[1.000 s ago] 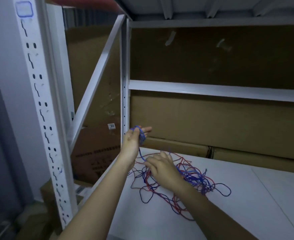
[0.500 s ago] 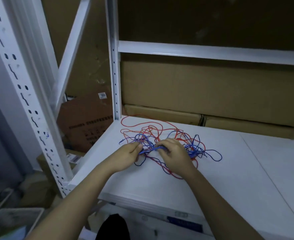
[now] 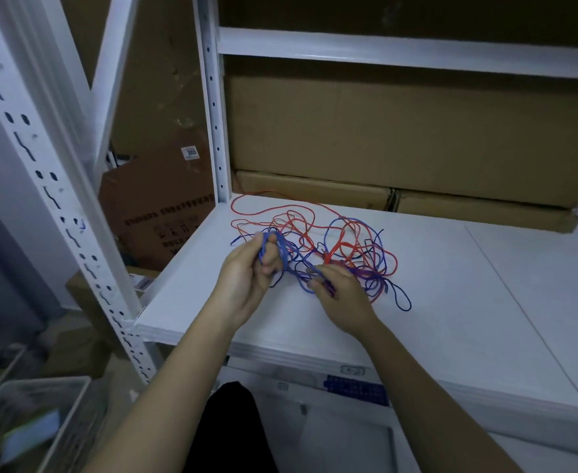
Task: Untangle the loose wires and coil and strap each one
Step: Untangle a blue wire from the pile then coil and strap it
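A tangle of thin red wire (image 3: 282, 213) and blue wire (image 3: 396, 295) lies on the white shelf board (image 3: 451, 302) near its back left corner. My left hand (image 3: 246, 271) is raised a little, fingers curled round several loops of blue wire. My right hand (image 3: 340, 291) rests low on the board and pinches a blue strand that runs over to the left hand. A bright red bundle (image 3: 335, 249) sits in the middle of the tangle, just beyond my right hand.
White perforated shelf uprights stand at the front left (image 3: 59, 206) and at the back corner (image 3: 214, 114). Cardboard boxes (image 3: 383, 138) line the back of the shelf. A grey mesh basket (image 3: 31, 425) sits on the floor at lower left.
My left hand came down from the upright to the board, then lifted again with blue loops round its fingers. My right hand slid right along the blue strand. The view tilted downward.
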The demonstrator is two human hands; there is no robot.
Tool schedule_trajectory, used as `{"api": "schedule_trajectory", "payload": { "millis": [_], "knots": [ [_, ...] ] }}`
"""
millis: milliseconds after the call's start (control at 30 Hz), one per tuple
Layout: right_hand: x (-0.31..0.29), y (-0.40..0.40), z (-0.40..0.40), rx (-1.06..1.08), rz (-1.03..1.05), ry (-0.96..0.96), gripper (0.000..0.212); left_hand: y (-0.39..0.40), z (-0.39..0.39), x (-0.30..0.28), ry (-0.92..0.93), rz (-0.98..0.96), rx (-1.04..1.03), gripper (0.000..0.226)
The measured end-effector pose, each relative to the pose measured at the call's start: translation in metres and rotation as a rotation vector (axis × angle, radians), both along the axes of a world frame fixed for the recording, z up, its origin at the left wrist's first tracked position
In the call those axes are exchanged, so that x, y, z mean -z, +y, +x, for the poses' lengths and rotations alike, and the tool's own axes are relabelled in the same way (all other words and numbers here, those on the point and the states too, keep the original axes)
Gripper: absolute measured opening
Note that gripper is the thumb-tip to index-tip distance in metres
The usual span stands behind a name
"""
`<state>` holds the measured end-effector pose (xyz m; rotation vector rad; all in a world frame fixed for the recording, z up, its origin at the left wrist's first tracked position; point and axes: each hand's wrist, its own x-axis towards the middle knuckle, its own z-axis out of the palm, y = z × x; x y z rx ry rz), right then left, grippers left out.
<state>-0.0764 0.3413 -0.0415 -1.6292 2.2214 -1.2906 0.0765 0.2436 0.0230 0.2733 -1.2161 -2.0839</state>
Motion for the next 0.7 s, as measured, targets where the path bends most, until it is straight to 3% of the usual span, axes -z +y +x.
{"api": "schedule_trajectory", "payload": {
  "millis": [100, 200, 333, 433, 533, 600, 700],
  "knots": [
    [0.003, 0.002, 0.000, -0.001, 0.003, -0.068, 0.019, -0.007, -0.009, 0.001, 0.052, 0.088, -0.142, 0.037],
    [0.005, 0.001, -0.001, 0.011, 0.015, -0.113, 0.017, -0.013, -0.022, 0.002, 0.015, 0.045, -0.271, 0.043],
    [0.014, 0.006, 0.002, -0.029, 0.041, 0.059, 0.025, -0.008, -0.051, 0.009, -0.333, -0.431, -0.496, 0.040],
    [0.016, 0.011, 0.000, -0.091, 0.023, 0.156, 0.028, -0.015, -0.065, 0.023, -0.703, -1.020, -0.437, 0.021],
    [0.015, 0.014, -0.005, -0.078, 0.035, 0.183, 0.035, -0.028, -0.063, 0.034, -1.123, -1.581, -0.303, 0.019],
    [0.012, 0.015, -0.009, -0.052, 0.070, 0.132, 0.040, -0.033, -0.054, 0.036, -1.144, -1.725, -0.219, 0.019],
    [0.006, 0.010, -0.014, -0.044, 0.180, -0.026, 0.038, -0.038, -0.039, 0.033, -1.064, -1.669, -0.052, 0.025]
  ]
}}
